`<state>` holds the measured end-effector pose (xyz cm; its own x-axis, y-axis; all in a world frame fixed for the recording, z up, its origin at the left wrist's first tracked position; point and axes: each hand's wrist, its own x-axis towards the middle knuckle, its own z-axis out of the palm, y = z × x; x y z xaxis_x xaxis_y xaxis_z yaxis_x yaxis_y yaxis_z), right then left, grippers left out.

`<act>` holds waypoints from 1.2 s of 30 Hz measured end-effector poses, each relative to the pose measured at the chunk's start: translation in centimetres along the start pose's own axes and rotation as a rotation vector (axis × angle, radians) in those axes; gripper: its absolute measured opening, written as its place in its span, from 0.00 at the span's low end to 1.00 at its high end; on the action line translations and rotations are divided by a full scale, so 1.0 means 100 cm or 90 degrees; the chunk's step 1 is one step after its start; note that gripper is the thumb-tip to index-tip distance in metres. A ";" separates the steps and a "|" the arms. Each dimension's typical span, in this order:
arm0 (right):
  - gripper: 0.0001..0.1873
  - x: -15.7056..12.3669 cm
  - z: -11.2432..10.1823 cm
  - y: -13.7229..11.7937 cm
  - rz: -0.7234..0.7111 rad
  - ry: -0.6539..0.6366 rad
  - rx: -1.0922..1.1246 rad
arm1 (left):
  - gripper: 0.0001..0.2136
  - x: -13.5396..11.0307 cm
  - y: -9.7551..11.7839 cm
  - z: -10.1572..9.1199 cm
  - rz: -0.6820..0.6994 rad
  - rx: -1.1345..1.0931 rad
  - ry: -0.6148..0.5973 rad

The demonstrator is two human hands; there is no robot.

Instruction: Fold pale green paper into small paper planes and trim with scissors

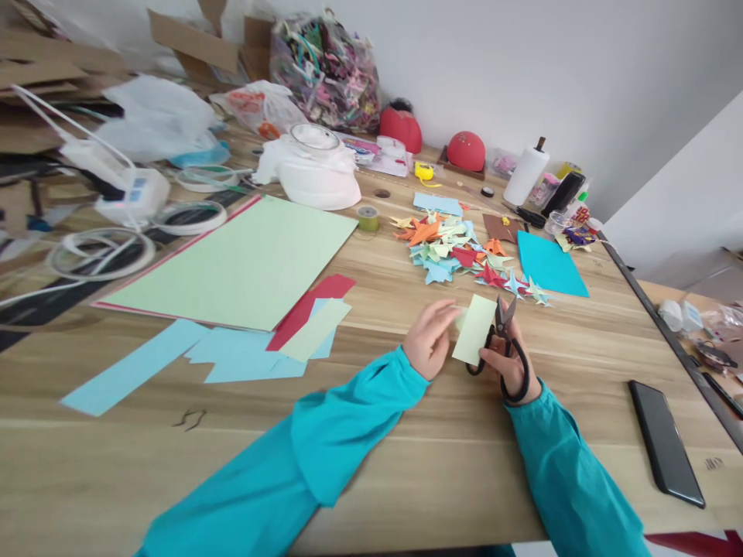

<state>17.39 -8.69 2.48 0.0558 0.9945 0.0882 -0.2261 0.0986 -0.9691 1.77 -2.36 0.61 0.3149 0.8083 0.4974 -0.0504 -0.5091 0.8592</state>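
Note:
My left hand (428,337) pinches a small pale green paper strip (474,329) by its left edge, just above the wooden table (406,433). My right hand (506,360) grips black scissors (506,340) with the blades open and pointing away, right beside the strip's right edge. Both arms wear teal sleeves. A pile of folded paper cranes (458,251) in several colours lies just beyond the hands.
A large pale green sheet (244,263) lies at left, with blue, red and green offcuts (279,333) in front of it. A turquoise sheet (549,264) is at right, a black phone (665,442) near the right edge. Tape rolls, bags, a white appliance (316,170) and clutter fill the back.

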 end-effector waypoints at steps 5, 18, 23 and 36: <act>0.47 -0.003 0.004 -0.006 -0.032 0.039 -0.080 | 0.10 0.005 -0.007 0.007 -0.166 -0.094 0.103; 0.44 -0.006 0.003 -0.006 -0.059 0.024 -0.184 | 0.27 -0.001 0.004 0.015 -0.299 -0.278 0.030; 0.43 -0.006 0.002 -0.004 -0.068 0.018 -0.199 | 0.22 0.000 -0.005 0.017 -0.363 -0.366 -0.029; 0.40 -0.006 -0.010 -0.003 0.249 -0.220 0.076 | 0.09 0.019 -0.008 -0.005 -0.528 -0.513 0.159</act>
<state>18.40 -9.30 2.51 -0.3739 0.9090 -0.1842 -0.2755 -0.2985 -0.9138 1.89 -0.28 0.92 0.3432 0.8849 -0.3149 -0.5288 0.4591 0.7139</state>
